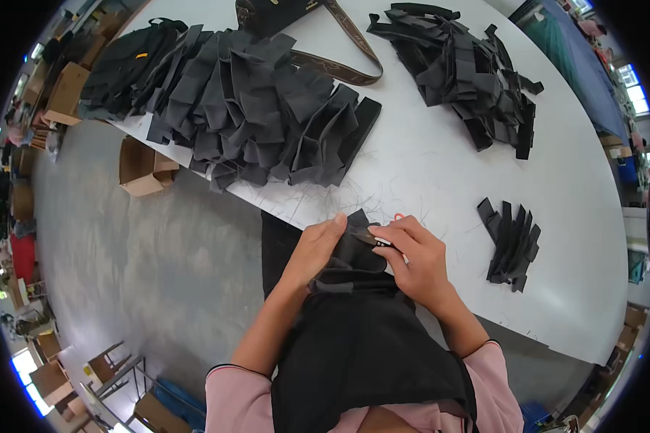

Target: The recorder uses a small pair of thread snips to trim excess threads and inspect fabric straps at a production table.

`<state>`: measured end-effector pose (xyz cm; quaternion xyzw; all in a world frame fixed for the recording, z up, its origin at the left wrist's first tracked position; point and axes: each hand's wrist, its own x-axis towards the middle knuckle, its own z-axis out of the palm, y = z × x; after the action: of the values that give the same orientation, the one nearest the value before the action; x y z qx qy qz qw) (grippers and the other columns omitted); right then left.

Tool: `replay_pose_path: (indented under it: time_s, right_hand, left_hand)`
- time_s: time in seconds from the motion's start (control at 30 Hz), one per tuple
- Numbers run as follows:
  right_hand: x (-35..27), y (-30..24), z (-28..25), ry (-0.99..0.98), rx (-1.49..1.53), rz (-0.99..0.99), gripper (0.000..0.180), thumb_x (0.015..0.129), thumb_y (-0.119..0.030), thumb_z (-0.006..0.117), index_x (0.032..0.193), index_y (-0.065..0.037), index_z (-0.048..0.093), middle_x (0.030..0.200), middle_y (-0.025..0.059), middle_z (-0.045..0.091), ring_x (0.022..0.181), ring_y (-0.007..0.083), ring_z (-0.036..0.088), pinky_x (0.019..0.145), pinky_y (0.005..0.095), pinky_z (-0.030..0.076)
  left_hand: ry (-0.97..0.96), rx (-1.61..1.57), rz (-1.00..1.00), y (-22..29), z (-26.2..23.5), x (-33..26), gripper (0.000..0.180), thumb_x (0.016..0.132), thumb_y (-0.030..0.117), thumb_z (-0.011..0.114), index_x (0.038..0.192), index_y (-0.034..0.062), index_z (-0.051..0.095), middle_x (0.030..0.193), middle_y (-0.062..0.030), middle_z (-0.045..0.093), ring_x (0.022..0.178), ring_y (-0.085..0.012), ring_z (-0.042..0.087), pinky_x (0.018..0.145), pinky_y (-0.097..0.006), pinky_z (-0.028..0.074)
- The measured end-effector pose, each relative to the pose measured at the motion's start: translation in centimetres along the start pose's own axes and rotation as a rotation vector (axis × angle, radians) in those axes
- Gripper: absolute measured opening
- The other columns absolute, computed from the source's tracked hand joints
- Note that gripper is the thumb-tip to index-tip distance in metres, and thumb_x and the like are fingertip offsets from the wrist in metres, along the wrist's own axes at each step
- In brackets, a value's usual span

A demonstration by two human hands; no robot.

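My left hand (pixel 312 252) is closed on a dark grey fabric piece (pixel 361 256), which lies against the front of my black apron at the table's edge. Fingers of my right hand (pixel 417 260) are wrapped round small thread snips (pixel 380 242), whose blades point left onto the fabric between both hands. A bit of red shows just above the right fingers. Loose threads are scattered on the white table (pixel 440 195) beyond my hands. The lower part of the fabric merges with the dark apron, so its full shape cannot be made out.
A large heap of dark fabric pieces (pixel 245 108) covers the table's far left, next to a black backpack (pixel 133 65). Behind it lies a bag with a brown patterned strap (pixel 357 43). Other piles (pixel 462 72) and strips (pixel 511 245) sit right. A cardboard box (pixel 143 169) stands below the left edge.
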<state>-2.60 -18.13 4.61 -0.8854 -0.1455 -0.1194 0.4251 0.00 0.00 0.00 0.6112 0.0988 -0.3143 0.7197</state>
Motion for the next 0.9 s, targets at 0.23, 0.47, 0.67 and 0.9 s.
replay_pose_path:
  time_s: [0.23,0.47,0.67,0.9]
  right_hand:
    - [0.4,-0.7,-0.3,-0.048,-0.037,0.024,0.023,0.07,-0.002,0.069,0.092,-0.007,0.066,0.078,0.0043,0.058,0.061,0.022,0.056,0.055,0.0301,0.045]
    - [1.0,-0.4,-1.6,-0.255,-0.054,-0.049,0.025,0.069,-0.004,0.07,0.092,-0.009,0.064,0.082,0.0035,0.056,0.073,0.0234,0.057,0.064,0.0331,0.045]
    - [2.7,-1.1,-2.8,-0.49,-0.116,-0.104,0.023,0.068,-0.006,0.07,0.089,-0.009,0.06,0.087,0.0038,0.055,0.082,0.0249,0.056,0.071,0.0337,0.045]
    - [2.9,-0.6,-2.4,-0.51,-0.018,-0.138,0.023,0.068,-0.006,0.07,0.09,-0.008,0.064,0.081,0.0063,0.057,0.08,0.0281,0.057,0.071,0.0363,0.046]
  left_hand:
    - [0.008,-0.146,-0.115,0.9,0.0,-0.2,0.048,0.094,0.046,0.048,0.086,-0.0004,0.061,0.077,0.0008,0.058,0.069,-0.0052,0.048,0.061,-0.022,0.041]
    - [-0.051,-0.129,-0.244,1.6,-0.2,-0.3,0.048,0.094,0.045,0.05,0.086,-0.0008,0.062,0.077,0.0004,0.058,0.067,-0.0057,0.048,0.061,-0.022,0.041]
    - [-0.109,-0.121,-0.232,0.3,-0.8,-0.1,0.045,0.094,0.043,0.051,0.085,-0.0004,0.062,0.077,0.0004,0.058,0.066,-0.0054,0.048,0.06,-0.021,0.04]
    - [-0.099,-0.172,-0.247,0.4,-0.5,-0.4,0.044,0.094,0.041,0.051,0.084,-0.0003,0.062,0.076,0.0008,0.058,0.066,-0.0047,0.048,0.06,-0.021,0.04]
